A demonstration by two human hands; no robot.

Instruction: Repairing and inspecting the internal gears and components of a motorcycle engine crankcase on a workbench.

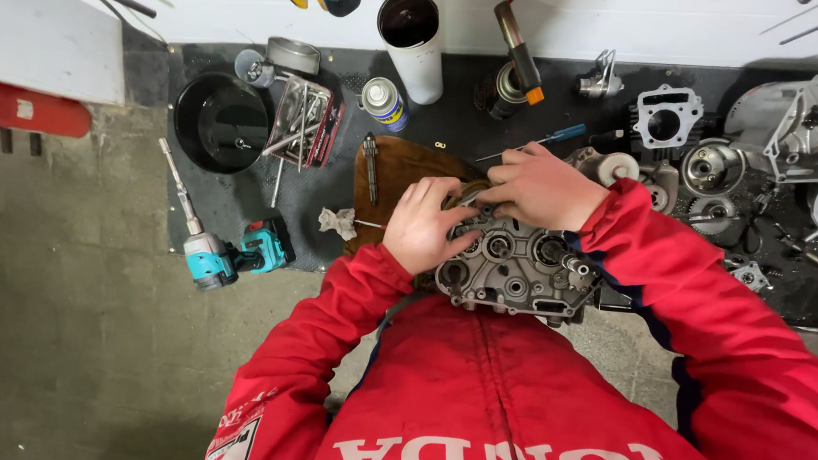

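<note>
Two hands are down on a grey metal engine case point(516, 270) that sits at six o'clock from the middle of the black mat point(458, 123), tight against the person's red jacket point(512, 397). Starting far out at nine o'clock, a teal cordless driver point(236, 251) lies on the mat's near edge with a long bit pointing up toward eleven. Above it a black round pan point(218, 124) holds a little something in its bottom, and just right of that an open tray of metal tools point(302, 122) sits tilted. Moving in, a small spray can point(383, 102) lies near twelve o'clock beside a tall white cup point(414, 40). A crumpled rag point(339, 223) rests just left of the brown wooden board point(393, 170). Now the left hand point(424, 229): fingers curled, tips pressing on the upper left of the case, whether it pinches anything I cannot tell. The right hand point(542, 185) arches over the case's top edge at one o'clock, fingers bent down onto a part there, the grip itself hidden beneath the knuckles. A blue-handled screwdriver point(544, 139) lies just beyond it. Out at three o'clock, a pale gasket point(669, 117), round gears point(710, 168) and a big silver cover point(789, 125) are spread across the mat
</note>
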